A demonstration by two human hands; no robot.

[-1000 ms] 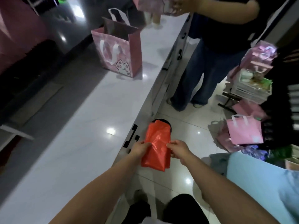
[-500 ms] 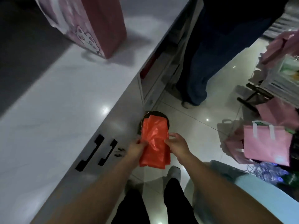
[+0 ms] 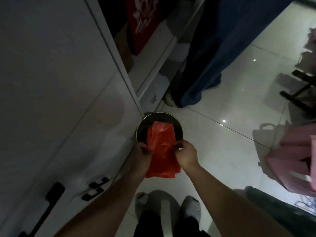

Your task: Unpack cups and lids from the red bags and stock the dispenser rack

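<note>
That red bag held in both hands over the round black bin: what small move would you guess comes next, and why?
Probably letting go so it drops in. The red bag looks flat and empty, pinched by the left hand and right hand, and its far end already hangs over the open bin on the floor.

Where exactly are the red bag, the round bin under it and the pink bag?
red bag (image 3: 161, 151): head view, middle of its plastic.
round bin (image 3: 179, 124): head view, right rim.
pink bag (image 3: 290, 151): head view, its side panel.
</note>
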